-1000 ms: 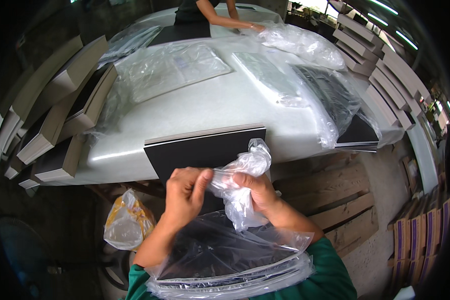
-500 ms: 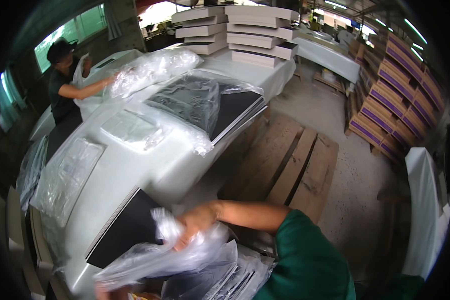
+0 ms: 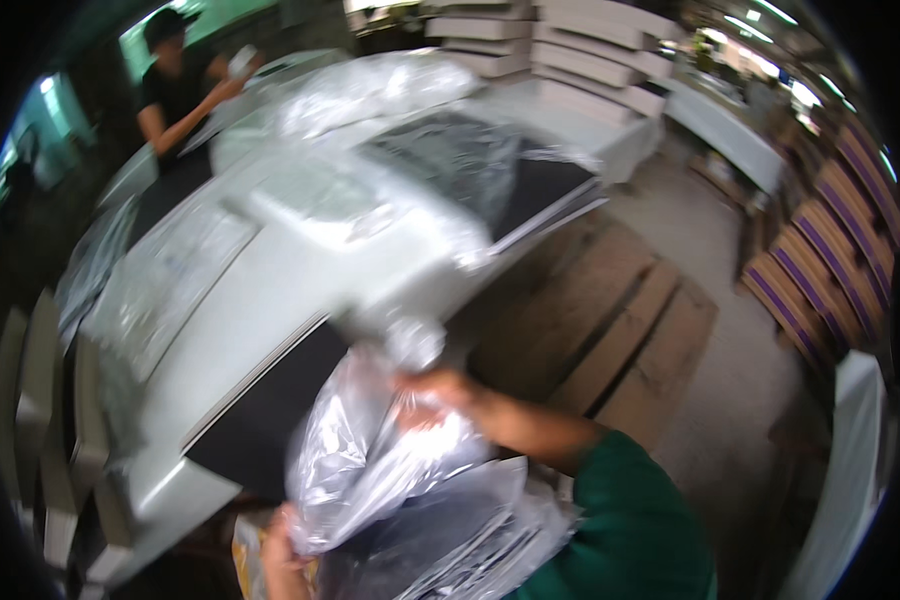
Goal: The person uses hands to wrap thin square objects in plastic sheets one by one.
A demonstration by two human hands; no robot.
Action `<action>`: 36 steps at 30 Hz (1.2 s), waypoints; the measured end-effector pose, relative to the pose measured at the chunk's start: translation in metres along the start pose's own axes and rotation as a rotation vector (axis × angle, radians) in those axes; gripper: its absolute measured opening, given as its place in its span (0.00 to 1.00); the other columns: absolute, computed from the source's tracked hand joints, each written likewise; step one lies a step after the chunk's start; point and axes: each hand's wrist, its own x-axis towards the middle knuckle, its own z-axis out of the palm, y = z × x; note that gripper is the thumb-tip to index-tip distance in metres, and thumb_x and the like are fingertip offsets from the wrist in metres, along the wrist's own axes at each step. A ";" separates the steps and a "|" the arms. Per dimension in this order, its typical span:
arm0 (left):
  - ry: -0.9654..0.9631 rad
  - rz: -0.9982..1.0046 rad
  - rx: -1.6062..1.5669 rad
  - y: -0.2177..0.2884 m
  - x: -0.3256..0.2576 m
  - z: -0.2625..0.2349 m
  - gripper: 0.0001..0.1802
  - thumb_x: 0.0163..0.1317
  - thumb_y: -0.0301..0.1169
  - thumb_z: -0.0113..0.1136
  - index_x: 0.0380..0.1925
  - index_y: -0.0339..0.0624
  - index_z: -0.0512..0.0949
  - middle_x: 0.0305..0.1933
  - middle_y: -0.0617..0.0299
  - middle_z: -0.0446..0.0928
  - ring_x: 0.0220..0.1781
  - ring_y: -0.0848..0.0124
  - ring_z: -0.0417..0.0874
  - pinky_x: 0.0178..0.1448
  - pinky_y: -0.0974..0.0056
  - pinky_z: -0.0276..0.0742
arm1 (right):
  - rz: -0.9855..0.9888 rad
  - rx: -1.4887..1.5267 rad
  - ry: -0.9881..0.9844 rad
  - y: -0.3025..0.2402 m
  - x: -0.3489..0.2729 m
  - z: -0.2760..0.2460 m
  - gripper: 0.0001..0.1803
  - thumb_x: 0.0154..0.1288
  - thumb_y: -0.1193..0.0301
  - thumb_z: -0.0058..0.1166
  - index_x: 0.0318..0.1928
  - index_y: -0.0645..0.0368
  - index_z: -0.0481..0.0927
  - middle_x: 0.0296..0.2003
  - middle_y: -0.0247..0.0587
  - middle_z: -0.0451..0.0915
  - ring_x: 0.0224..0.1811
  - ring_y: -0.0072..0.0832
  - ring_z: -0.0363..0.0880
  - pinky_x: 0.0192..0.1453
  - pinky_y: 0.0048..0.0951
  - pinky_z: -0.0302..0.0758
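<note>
Since half a second earlier, the view had swung and the clear plastic bag had risen. The right hand pinched its top; the left hand gripped its lower end, above bagged black sheets, beside the white counter.

Clear glossy plastic bag in right hand; dark green sleeve behind it; flat black panel left; brown wooden pallet right.

White worktable, wooden pallet on concrete floor, stacked boxes at back, purple-striped boxes rt.
</note>
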 end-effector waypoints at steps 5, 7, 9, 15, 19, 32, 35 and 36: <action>-0.572 0.535 -0.507 0.021 -0.018 -0.013 0.28 0.39 0.38 0.63 0.41 0.32 0.72 0.33 0.51 0.73 0.35 0.69 0.75 0.39 0.62 0.71 | -0.310 -0.483 0.497 -0.003 0.014 0.033 0.08 0.51 0.74 0.54 0.34 0.61 0.74 0.30 0.37 0.73 0.19 0.18 0.65 0.21 0.19 0.64; -0.461 0.635 -0.554 0.044 -0.018 -0.017 0.30 0.38 0.38 0.63 0.42 0.32 0.71 0.34 0.50 0.73 0.35 0.68 0.75 0.39 0.61 0.72 | -0.600 -1.236 0.834 0.004 0.022 0.019 0.04 0.49 0.80 0.52 0.28 0.62 0.72 0.31 0.38 0.71 0.20 0.21 0.66 0.23 0.23 0.65; -0.103 0.664 -0.039 0.057 -0.010 -0.031 0.26 0.38 0.25 0.58 0.44 0.36 0.72 0.33 0.55 0.70 0.34 0.72 0.72 0.36 0.65 0.70 | -0.960 -1.810 0.998 -0.019 0.043 0.029 0.05 0.49 0.83 0.49 0.27 0.61 0.73 0.32 0.40 0.71 0.21 0.26 0.68 0.25 0.27 0.66; 0.679 0.807 1.103 0.062 0.013 -0.026 0.42 0.29 0.07 0.44 0.51 0.53 0.71 0.35 0.58 0.62 0.36 0.67 0.65 0.37 0.70 0.66 | -0.469 -2.204 0.762 -0.039 0.051 0.066 0.36 0.38 0.87 0.47 0.50 0.40 0.73 0.50 0.33 0.69 0.31 0.37 0.75 0.31 0.33 0.71; 0.602 1.062 0.884 0.049 -0.034 -0.021 0.12 0.36 0.19 0.58 0.27 0.38 0.78 0.28 0.59 0.65 0.30 0.70 0.70 0.33 0.69 0.68 | -0.741 -2.249 0.552 -0.027 0.012 0.072 0.25 0.40 0.83 0.57 0.44 0.52 0.77 0.45 0.39 0.72 0.30 0.32 0.76 0.27 0.28 0.72; -0.026 -0.003 -0.415 -0.031 0.027 -0.059 0.14 0.51 0.34 0.60 0.36 0.39 0.74 0.33 0.59 0.78 0.33 0.71 0.79 0.35 0.70 0.76 | 0.224 0.226 0.053 0.017 -0.073 -0.097 0.13 0.63 0.72 0.38 0.48 0.58 0.66 0.15 0.29 0.62 0.12 0.18 0.56 0.17 0.20 0.56; -0.081 -0.141 -0.477 -0.148 0.056 -0.126 0.12 0.54 0.34 0.57 0.35 0.39 0.74 0.32 0.59 0.77 0.32 0.71 0.79 0.35 0.71 0.76 | 0.344 0.206 0.287 0.079 -0.107 -0.149 0.11 0.61 0.70 0.44 0.44 0.57 0.67 0.17 0.30 0.67 0.15 0.18 0.61 0.19 0.20 0.60; -0.081 -0.168 -0.473 -0.167 0.059 -0.131 0.11 0.54 0.33 0.57 0.35 0.40 0.75 0.32 0.59 0.77 0.31 0.71 0.79 0.35 0.70 0.76 | 0.375 0.158 0.438 0.089 -0.109 -0.143 0.11 0.61 0.70 0.44 0.44 0.58 0.68 0.18 0.30 0.67 0.15 0.18 0.62 0.20 0.20 0.60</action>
